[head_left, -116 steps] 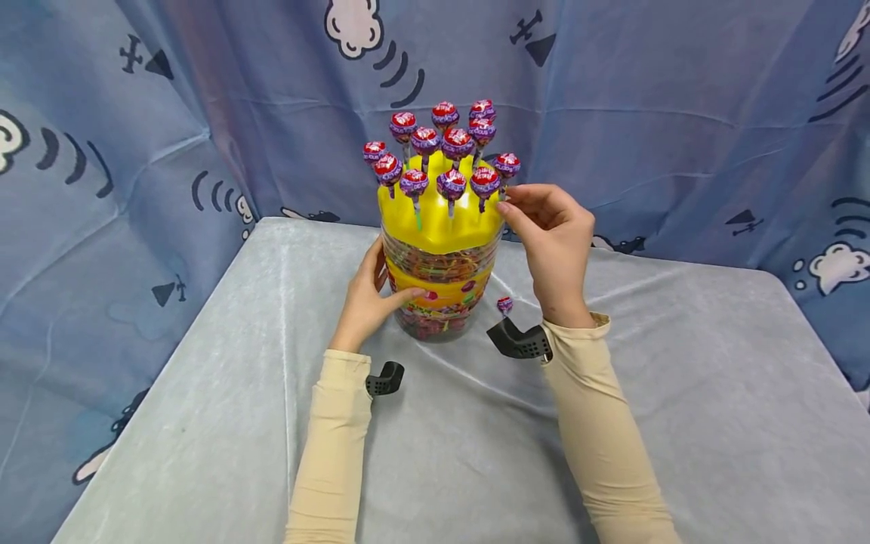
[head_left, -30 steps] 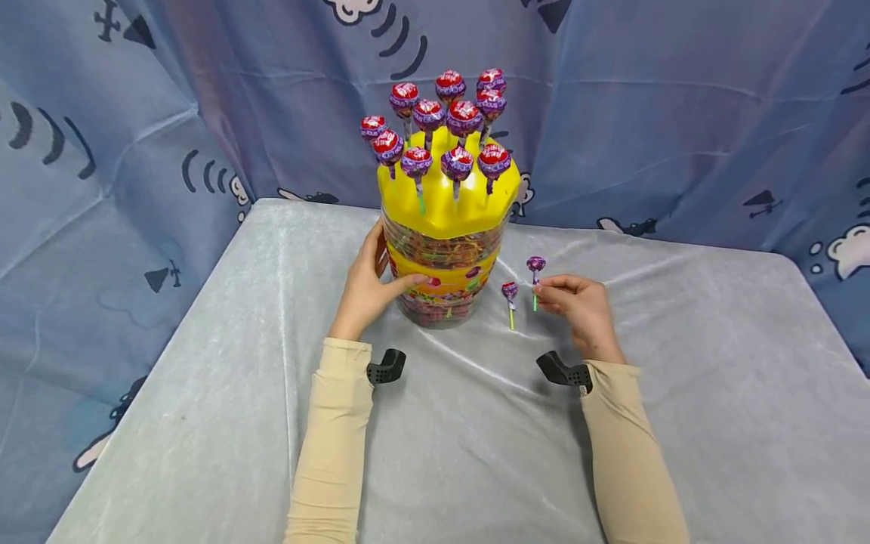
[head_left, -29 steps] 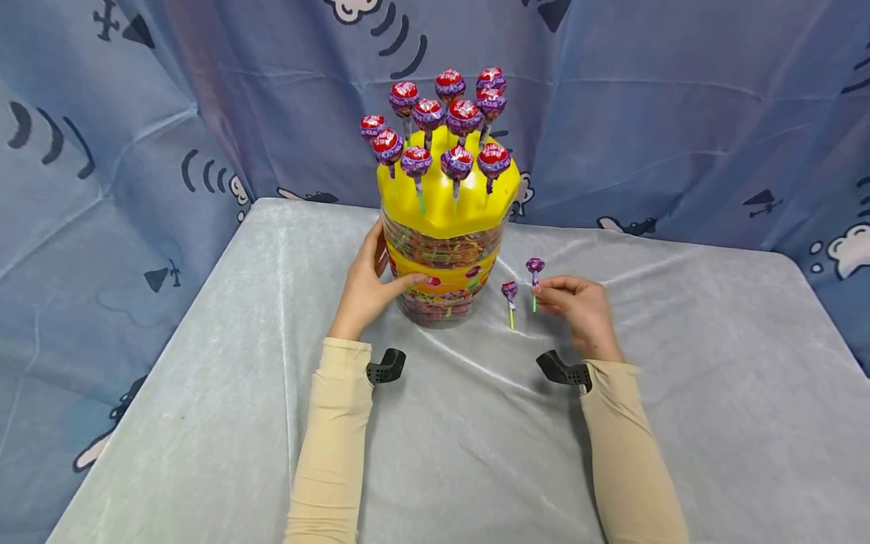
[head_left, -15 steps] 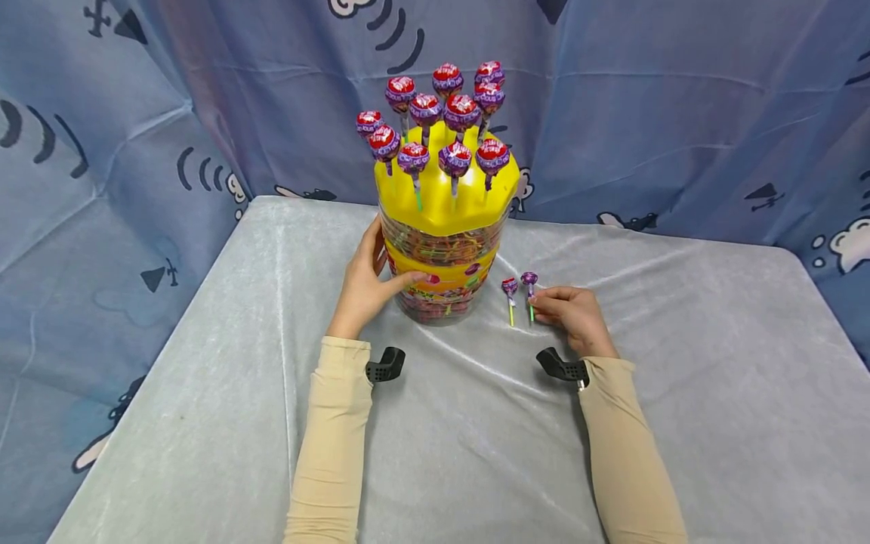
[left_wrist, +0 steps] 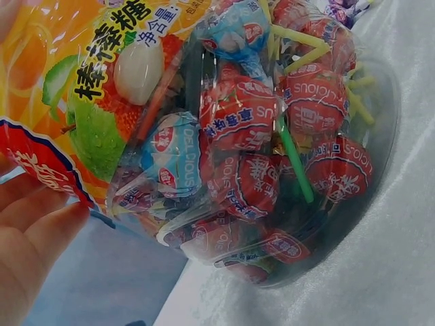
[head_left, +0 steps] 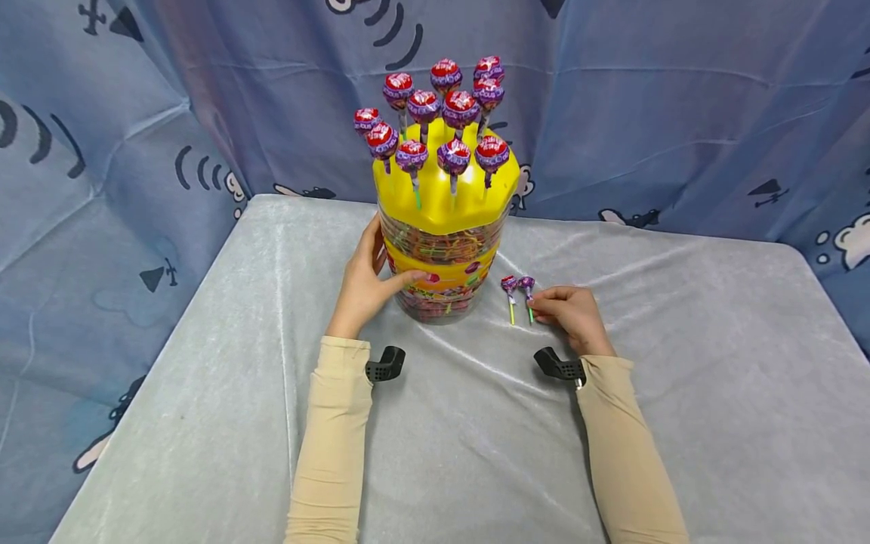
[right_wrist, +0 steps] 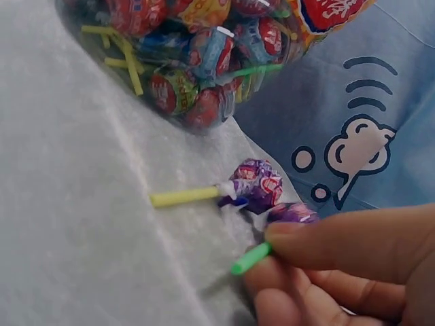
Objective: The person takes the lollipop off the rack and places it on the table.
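Note:
A clear plastic jar full of wrapped lollipops stands at the table's back middle. Several purple-and-red lollipops stick up out of its yellow lid. My left hand grips the jar's left side, thumb across the front label and fingers round behind, partly hidden. To the right of the jar, my right hand pinches a purple lollipop by its green stick. Close beside that one lies a second purple lollipop with a yellow stick, flat on the cloth.
A pale grey velvety cloth covers the table. Behind its back edge hangs a blue patterned curtain. Each wrist carries a black camera mount, the left one and the right one.
My right hand has taken a lollipop from the lid's right edge and lowered it to the cloth, next to the lying one. The left hand keeps its hold on the jar.

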### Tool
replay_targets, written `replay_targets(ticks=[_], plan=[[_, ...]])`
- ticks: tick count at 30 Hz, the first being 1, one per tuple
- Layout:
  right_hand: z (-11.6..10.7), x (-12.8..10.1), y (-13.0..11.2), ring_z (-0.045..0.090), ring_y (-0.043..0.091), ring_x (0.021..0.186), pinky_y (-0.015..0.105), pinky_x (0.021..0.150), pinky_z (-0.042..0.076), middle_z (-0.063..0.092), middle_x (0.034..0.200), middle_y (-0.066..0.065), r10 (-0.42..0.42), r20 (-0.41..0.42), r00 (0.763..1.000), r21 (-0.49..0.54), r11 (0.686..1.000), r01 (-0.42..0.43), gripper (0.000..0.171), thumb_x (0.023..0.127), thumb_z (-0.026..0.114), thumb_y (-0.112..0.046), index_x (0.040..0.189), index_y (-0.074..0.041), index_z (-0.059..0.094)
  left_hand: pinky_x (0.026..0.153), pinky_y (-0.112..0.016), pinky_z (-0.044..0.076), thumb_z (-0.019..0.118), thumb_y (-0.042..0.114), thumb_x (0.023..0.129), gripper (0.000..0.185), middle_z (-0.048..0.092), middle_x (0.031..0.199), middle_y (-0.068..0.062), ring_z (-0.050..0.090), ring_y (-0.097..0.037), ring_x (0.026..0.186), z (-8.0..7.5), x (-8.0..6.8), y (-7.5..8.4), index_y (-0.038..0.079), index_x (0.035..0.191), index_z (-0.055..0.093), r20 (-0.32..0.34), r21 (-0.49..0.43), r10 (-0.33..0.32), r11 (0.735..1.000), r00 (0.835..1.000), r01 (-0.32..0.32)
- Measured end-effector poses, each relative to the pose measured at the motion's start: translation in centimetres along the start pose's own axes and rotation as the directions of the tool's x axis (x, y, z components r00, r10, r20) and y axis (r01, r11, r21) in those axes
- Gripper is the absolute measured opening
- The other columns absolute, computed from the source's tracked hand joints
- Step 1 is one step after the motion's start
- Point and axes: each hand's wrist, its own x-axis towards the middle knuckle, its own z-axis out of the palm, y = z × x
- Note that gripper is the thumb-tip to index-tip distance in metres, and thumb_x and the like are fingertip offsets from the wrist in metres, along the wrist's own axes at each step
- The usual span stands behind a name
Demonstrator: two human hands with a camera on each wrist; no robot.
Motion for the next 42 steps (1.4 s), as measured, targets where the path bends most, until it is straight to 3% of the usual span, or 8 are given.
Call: replay_targets(ticks=[7, 17, 24, 26, 31, 42], plan=[[0.1, -0.2, -0.6, 0.061, 0.002, 0.059, 0.015, 0.055, 0.054, 0.063, 0.067, -0.006, -0.011, 0.010, 1.000, -0.147, 0.989, 0.013, 0.027, 0.084, 0.068, 0.001, 0.101, 0.021, 0.060, 0.114, -0.034, 0.024, 0.072, 0.005, 0.083, 0.088, 0.026, 0.152, -0.015, 0.025, -0.022, 0.139, -0.1, 0.1, 0.2, 0.003, 0.150, 0.015, 0.000, -0.002, 0.002, 1.000, 1.000, -0.002], [0.3, -0.4, -0.9, 0.058, 0.000, 0.057, 0.015, 0.055, 0.053, 0.062, 0.065, -0.007, -0.038, -0.016, 0.999, -0.253, 0.967, 0.033, 0.027, 0.083, 0.070, -0.003, 0.098, 0.018, 0.061, 0.114, -0.033, 0.024, 0.072, 0.005, 0.084, 0.089, 0.023, 0.153, -0.014, 0.023, -0.022, 0.140, -0.2, 0.0, 0.3, 0.004, 0.151, 0.013, 0.008, 0.003, -0.005, 1.000, 1.000, 0.005], [0.0, -0.5, -0.8, 0.056, 0.003, 0.058, 0.016, 0.053, 0.049, 0.062, 0.067, -0.005, -0.080, -0.059, 0.995, -0.408, 0.912, 0.049, 0.025, 0.083, 0.071, -0.013, 0.095, 0.009, 0.066, 0.114, -0.034, 0.024, 0.071, 0.004, 0.084, 0.089, 0.023, 0.153, -0.016, 0.023, -0.024, 0.140, -0.2, 0.0, 0.1, 0.002, 0.151, 0.013, 0.011, 0.010, -0.003, 1.000, 1.000, 0.002], [-0.1, -0.5, -0.8, 0.056, 0.004, 0.059, 0.017, 0.052, 0.048, 0.063, 0.068, -0.004, -0.098, -0.066, 0.993, -0.442, 0.895, 0.058, 0.025, 0.083, 0.072, -0.015, 0.094, 0.007, 0.068, 0.114, -0.033, 0.023, 0.072, 0.006, 0.083, 0.090, 0.023, 0.153, -0.014, 0.023, -0.023, 0.140, -0.1, 0.3, -0.8, 0.005, 0.151, 0.013, 0.007, 0.001, 0.001, 1.000, 1.000, -0.001], [-0.3, -0.6, -0.6, 0.056, 0.003, 0.059, 0.017, 0.053, 0.049, 0.067, 0.073, -0.001, -0.130, -0.057, 0.990, -0.460, 0.883, 0.090, 0.026, 0.082, 0.072, -0.015, 0.094, 0.007, 0.070, 0.113, -0.027, 0.024, 0.075, 0.014, 0.082, 0.094, 0.024, 0.153, -0.006, 0.024, -0.016, 0.139, 0.1, 1.1, -3.2, 0.014, 0.152, 0.013, -0.002, -0.019, 0.019, 1.000, 1.000, -0.019], [-0.5, -0.7, -0.8, 0.057, 0.004, 0.061, 0.017, 0.057, 0.051, 0.068, 0.081, 0.004, -0.160, -0.030, 0.987, -0.435, 0.891, 0.131, 0.023, 0.084, 0.069, -0.011, 0.096, 0.009, 0.070, 0.112, -0.026, 0.025, 0.076, 0.018, 0.081, 0.095, 0.023, 0.154, -0.004, 0.024, -0.014, 0.139, 0.1, 1.1, -3.6, 0.018, 0.152, 0.012, -0.006, -0.014, 0.028, 1.000, 1.000, -0.028]])
